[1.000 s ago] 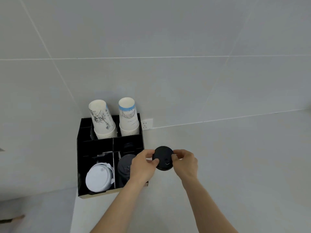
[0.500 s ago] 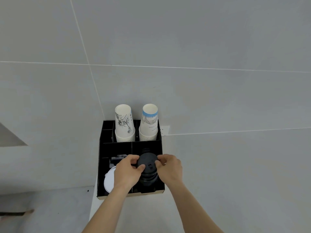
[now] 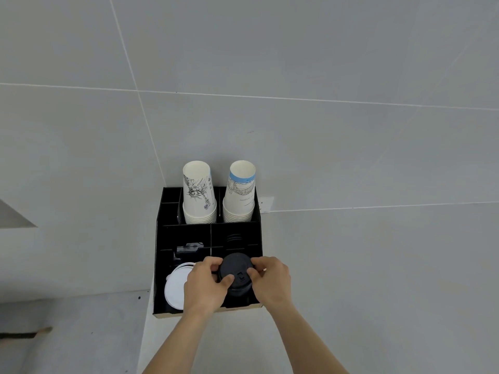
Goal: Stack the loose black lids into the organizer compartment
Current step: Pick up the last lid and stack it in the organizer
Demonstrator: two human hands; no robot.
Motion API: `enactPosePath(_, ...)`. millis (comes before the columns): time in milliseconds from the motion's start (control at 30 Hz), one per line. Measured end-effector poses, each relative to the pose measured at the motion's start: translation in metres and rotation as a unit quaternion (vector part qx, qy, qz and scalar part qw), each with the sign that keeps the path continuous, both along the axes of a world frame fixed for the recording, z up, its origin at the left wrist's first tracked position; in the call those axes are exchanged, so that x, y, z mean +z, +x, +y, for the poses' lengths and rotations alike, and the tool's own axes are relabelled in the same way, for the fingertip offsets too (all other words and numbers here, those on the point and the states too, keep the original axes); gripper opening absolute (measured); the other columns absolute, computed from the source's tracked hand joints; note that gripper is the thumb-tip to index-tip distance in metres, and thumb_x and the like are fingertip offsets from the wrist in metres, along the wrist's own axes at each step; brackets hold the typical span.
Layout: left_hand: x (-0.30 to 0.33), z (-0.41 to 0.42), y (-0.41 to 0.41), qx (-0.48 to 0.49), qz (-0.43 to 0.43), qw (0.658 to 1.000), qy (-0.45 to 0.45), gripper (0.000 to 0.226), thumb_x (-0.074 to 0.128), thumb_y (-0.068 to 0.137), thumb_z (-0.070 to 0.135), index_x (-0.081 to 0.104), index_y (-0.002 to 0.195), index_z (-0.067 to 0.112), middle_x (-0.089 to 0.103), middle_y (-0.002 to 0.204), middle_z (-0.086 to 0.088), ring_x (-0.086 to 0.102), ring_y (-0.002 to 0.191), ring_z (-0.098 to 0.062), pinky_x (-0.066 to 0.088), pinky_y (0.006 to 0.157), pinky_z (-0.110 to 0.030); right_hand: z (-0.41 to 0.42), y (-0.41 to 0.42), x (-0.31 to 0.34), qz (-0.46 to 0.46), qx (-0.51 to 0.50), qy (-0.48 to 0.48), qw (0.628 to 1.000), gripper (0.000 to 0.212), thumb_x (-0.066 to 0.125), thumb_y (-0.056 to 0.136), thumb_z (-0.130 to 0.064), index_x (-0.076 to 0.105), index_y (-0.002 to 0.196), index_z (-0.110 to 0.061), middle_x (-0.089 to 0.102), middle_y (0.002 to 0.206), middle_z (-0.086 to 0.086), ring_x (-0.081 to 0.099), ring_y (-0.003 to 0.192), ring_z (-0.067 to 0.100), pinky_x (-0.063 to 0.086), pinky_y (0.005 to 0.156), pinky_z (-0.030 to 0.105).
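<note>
A black lid sits on top of a stack of black lids in the front right compartment of the black organizer. My left hand pinches the lid's left edge with thumb and fingers. My right hand pinches its right edge. The lower part of the stack is hidden behind my hands. More black lids show in the compartment behind.
White lids fill the front left compartment. Two stacks of upturned paper cups stand at the organizer's back. A wall socket is right behind. The organizer stands at the counter's left edge.
My hands carried the black lid from the right of the organizer leftward over the front right compartment and onto the stack there. The camera view shifted left.
</note>
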State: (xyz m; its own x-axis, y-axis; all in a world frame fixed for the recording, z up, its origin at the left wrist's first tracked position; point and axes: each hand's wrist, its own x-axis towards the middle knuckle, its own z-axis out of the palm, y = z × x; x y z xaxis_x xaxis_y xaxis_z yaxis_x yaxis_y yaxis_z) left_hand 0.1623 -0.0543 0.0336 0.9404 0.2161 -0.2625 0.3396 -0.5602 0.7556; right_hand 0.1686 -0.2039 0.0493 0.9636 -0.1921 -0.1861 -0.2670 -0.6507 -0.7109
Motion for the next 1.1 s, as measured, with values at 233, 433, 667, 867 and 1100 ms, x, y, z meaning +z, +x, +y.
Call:
enactPosePath(233, -0.004, -0.002, -0.006, -0.012, -0.041, 0.999, 0.028, 0.041, 0.08, 0.077, 0.036, 0.06, 0.112, 0.031, 0.062, 0.103, 0.01, 0.063, 0.084, -0.003, 0.055, 0.078, -0.031, -0.002, -0.003, -0.009, 0.0, -0.049, 0.051, 0.997, 0.024, 0.072, 0.084, -0.016, 0.074, 0.107, -0.021, 0.075, 0.098, -0.007, 0.07, 0.084, 0.012, 0.057, 0.084, 0.031)
enactPosePath(433, -0.01, -0.003, -0.014, -0.023, -0.069, 0.996, 0.046, 0.044, 0.078, 0.078, 0.038, 0.057, 0.115, 0.034, 0.058, 0.105, 0.013, 0.063, 0.09, -0.005, 0.056, 0.082, -0.03, -0.002, -0.012, -0.016, -0.005, -0.089, 0.102, 0.991, 0.019, 0.072, 0.084, -0.015, 0.075, 0.101, -0.022, 0.074, 0.093, -0.009, 0.072, 0.072, 0.017, 0.06, 0.076, 0.04)
enactPosePath(667, -0.013, -0.002, -0.011, -0.021, -0.06, 0.997, 0.037, 0.045, 0.079, 0.077, 0.037, 0.059, 0.117, 0.032, 0.059, 0.106, 0.011, 0.063, 0.093, -0.008, 0.056, 0.084, -0.034, -0.002, -0.015, -0.019, -0.044, -0.06, 0.041, 0.996, 0.019, 0.071, 0.086, -0.018, 0.075, 0.105, -0.021, 0.074, 0.097, -0.01, 0.067, 0.082, 0.005, 0.057, 0.079, 0.028)
enactPosePath(867, -0.009, 0.0, -0.008, -0.033, -0.043, 0.998, 0.044, 0.043, 0.076, 0.079, 0.04, 0.058, 0.117, 0.033, 0.058, 0.108, 0.01, 0.063, 0.094, -0.01, 0.054, 0.082, -0.032, 0.0, -0.015, -0.013, -0.048, -0.017, -0.043, 0.998, 0.021, 0.064, 0.091, -0.025, 0.071, 0.11, -0.027, 0.071, 0.099, -0.007, 0.066, 0.084, 0.012, 0.052, 0.077, 0.026)
enactPosePath(1100, 0.007, 0.007, -0.011, -0.026, -0.071, 0.996, 0.045, 0.046, 0.076, 0.08, 0.039, 0.055, 0.12, 0.032, 0.058, 0.111, 0.011, 0.06, 0.09, -0.004, 0.048, 0.079, -0.023, -0.007, -0.016, 0.008, -0.095, -0.017, -0.096, 0.991, 0.024, 0.058, 0.092, -0.035, 0.068, 0.113, -0.029, 0.063, 0.103, -0.009, 0.059, 0.096, 0.013, 0.05, 0.076, 0.028)
